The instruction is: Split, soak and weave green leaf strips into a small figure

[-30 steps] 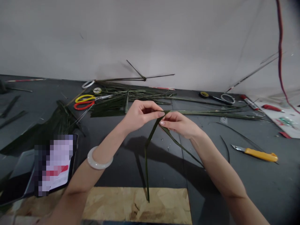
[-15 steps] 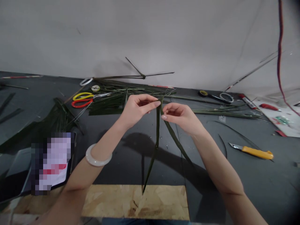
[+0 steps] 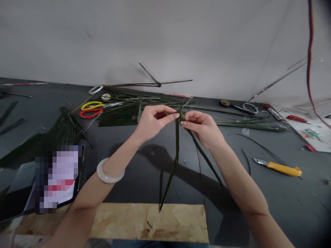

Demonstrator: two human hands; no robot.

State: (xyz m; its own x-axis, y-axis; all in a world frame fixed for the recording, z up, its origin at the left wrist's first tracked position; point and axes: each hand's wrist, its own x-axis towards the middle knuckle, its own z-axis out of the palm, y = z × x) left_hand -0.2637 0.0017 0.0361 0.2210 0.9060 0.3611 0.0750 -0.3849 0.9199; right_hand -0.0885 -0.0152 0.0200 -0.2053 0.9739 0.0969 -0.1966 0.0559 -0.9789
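Note:
A long dark green leaf strip (image 3: pixel 176 151) is folded at its top, and both its tails hang down over the dark table (image 3: pixel 144 165). My left hand (image 3: pixel 152 120), with a pale bangle on the wrist, pinches the fold between thumb and fingertips. My right hand (image 3: pixel 203 127) pinches the same fold from the other side, fingers closed. One tail hangs nearly straight to the wooden board (image 3: pixel 150 222); the other slants down to the right under my right forearm.
A heap of green leaf strips (image 3: pixel 134 105) lies at the back by the wall, with yellow and red scissors (image 3: pixel 94 109) left of it. A yellow utility knife (image 3: pixel 280 167) lies at the right. A phone (image 3: pixel 58 177) rests at the left. Tape rolls and pens sit at the back right.
My hands came apart a little, then closed together again on the fold. The left tail swung from slanting leftwards to hanging nearly straight down.

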